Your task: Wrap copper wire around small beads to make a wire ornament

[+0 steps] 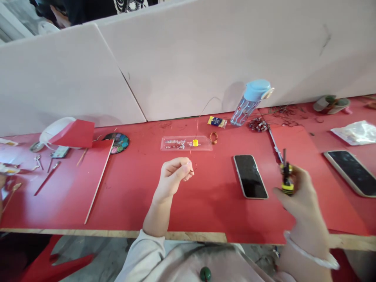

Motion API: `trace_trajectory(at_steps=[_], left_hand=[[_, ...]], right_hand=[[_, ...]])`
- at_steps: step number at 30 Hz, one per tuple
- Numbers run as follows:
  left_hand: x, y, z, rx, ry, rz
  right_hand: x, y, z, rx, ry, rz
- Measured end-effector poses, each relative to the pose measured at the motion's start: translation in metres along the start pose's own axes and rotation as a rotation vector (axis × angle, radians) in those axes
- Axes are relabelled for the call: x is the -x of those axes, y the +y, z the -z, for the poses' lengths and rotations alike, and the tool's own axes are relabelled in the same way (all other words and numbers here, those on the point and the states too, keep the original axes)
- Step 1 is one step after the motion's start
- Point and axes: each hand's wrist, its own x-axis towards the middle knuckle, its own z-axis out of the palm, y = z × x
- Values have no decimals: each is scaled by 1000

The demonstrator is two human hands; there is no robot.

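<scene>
My left hand (173,178) is closed in a pinch on a thin copper-coloured wire (197,123), which rises in a curve above the table and has a small bend near the fingertips. Beyond that hand lies a clear plastic tray (207,148) holding small beads (175,143) and a yellow piece (195,143). To the right, my right hand (304,196) grips small pliers (287,182) with black and yellow handles, their dark tip pointing away from me. That hand is slightly blurred, and its fingers partly hide the handles. A phone (251,176) lies between the hands.
Behind the tray are a small packet (217,122), a wire coil (214,137) and a blue-capped bottle (249,102). A white partition (188,58) backs the red table (188,211). A second phone (354,172) lies far right; a round palette (119,143) and brushes (47,178) lie left.
</scene>
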Motion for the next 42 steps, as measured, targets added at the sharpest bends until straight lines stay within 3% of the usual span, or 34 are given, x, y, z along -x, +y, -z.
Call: trace_trajectory(at_steps=[1, 6, 9, 12, 17, 35, 42], left_hand=[[-1, 1, 0, 58, -23, 27], [-2, 6, 0, 283, -168, 132], [-1, 8, 0, 329, -181, 147], [0, 7, 1, 306, -113, 168], [2, 4, 1, 245, 0, 249], [0, 3, -18, 215, 28, 322], [0, 8, -21, 202, 45, 324]], right_hand=[[-10, -17, -16, 79, 87, 66], [-60, -84, -86, 110, -80, 458], [-74, -98, -110, 48, -127, 560], [-79, -103, -121, 9, -122, 579], [-86, -111, -127, -24, -86, 619], [-91, -116, -108, 25, -117, 663], [-92, -115, -107, 48, -68, 700]])
